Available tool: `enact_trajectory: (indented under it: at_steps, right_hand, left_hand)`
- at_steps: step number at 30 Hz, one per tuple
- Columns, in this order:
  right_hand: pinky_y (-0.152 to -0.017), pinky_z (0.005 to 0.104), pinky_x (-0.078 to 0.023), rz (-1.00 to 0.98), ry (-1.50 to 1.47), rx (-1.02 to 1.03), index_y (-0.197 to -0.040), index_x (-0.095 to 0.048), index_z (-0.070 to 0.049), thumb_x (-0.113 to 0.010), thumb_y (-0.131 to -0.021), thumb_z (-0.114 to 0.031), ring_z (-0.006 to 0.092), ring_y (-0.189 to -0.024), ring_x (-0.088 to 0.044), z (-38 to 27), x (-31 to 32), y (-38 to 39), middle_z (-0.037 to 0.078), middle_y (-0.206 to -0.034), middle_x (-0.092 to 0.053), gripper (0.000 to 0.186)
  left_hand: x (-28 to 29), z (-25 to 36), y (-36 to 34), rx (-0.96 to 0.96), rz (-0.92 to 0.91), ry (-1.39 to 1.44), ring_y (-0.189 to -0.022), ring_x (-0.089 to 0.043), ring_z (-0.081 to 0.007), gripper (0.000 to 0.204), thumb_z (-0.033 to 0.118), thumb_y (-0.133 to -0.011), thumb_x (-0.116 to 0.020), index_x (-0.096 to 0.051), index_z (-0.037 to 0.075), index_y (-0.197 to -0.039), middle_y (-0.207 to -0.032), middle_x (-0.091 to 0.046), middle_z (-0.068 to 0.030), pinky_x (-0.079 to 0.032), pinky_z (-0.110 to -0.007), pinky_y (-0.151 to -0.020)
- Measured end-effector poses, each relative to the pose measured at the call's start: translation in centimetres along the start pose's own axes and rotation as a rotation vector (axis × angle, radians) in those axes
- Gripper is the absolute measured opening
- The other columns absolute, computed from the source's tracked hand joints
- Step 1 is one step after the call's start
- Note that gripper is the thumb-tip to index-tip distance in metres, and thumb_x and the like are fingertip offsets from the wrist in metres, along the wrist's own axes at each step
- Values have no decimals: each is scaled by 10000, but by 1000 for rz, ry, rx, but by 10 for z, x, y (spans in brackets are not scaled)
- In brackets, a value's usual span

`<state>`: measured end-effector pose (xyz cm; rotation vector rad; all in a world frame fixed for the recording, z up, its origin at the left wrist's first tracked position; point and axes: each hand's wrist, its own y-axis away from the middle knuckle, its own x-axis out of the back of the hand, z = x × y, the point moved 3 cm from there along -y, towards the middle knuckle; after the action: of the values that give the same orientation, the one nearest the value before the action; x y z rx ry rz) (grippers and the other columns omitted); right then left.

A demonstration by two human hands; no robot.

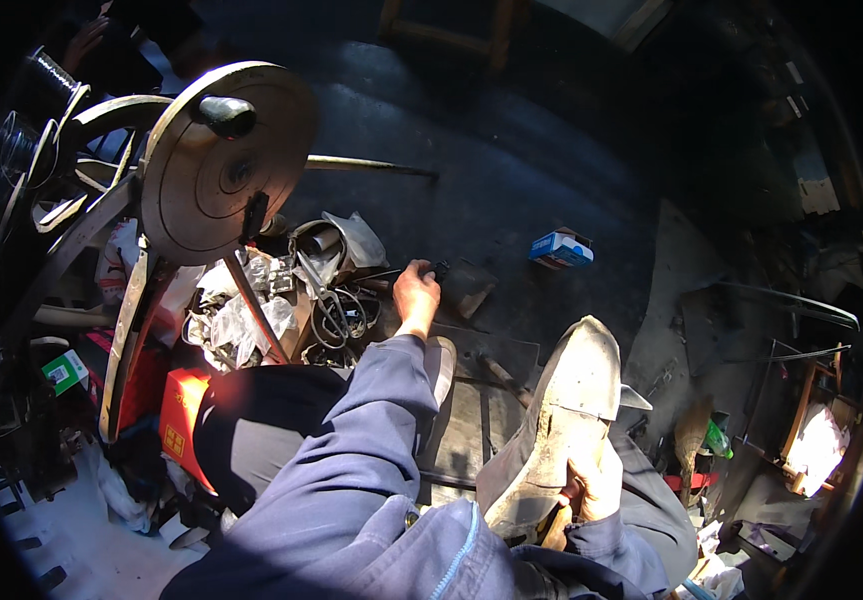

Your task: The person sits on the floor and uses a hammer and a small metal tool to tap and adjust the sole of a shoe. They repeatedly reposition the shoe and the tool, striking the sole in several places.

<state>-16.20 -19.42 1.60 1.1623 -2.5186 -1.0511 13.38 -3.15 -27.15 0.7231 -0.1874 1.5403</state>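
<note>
A shoe (581,375) with a pale, worn sole facing up lies over my right leg. My right hand (596,478) is closed round its near part, thumb on the sole. A wooden handle (557,527) shows beside those fingers; I cannot tell whether they grip it. A pointed, pale metal piece (634,398) sticks out past the shoe's right edge. My left hand (417,295) reaches forward with its fingers closed at a small dark thing (439,269), too dim to name. Left of it, large scissors (323,300) lean in a heap of tools and plastic bags.
A machine with a big round wheel (221,170) and a knob handle stands at left. A blue box (561,248) lies on the dark floor ahead. A red box (184,425) sits by my left leg. At right are a green bottle (718,440) and a wooden-framed object (801,410).
</note>
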Motion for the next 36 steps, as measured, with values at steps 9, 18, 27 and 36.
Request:
enact_trajectory:
  at_steps: [9, 18, 27, 36]
  right_hand:
    - [-422, 241, -427, 30, 8, 27, -1234, -597, 35, -778, -886, -108, 107, -480, -523, 4, 4, 0, 41, -743, -624, 417]
    - [-396, 243, -435, 65, 56, 13, -1285, -583, 14, -735, -889, -140, 108, -486, -537, 6, 6, 6, 37, -768, -626, 451]
    - [-391, 248, -443, 87, 27, -5, -1266, -588, -2, -741, -895, -153, 104, -469, -513, 9, 7, 6, 39, -768, -624, 428]
    - [-369, 257, -444, 68, 12, 17, -1244, -570, 1, -756, -898, -130, 104, -437, -478, 5, -1, 2, 28, -700, -575, 414]
  left_hand:
    - [-24, -19, -20, -21, -97, -117, -1072, -700, -409, 213, 131, -880, -748, -738, 121, -1092, -1088, -758, -179, -547, -475, -914]
    - [-22, -37, -23, -39, -13, 47, -902, -716, -376, 81, 126, -854, -771, -770, 74, -915, -892, -753, -183, -544, -428, -835]
    - [-22, -58, -21, 298, -173, 490, -686, -704, -145, 181, 120, -941, -710, -800, 66, -1088, -871, -760, -89, -547, -278, -586]
    - [2, -31, -3, 379, -239, 898, -906, -763, -196, 226, 143, -962, -734, -748, 59, -1171, -1047, -751, -64, -629, -322, -679]
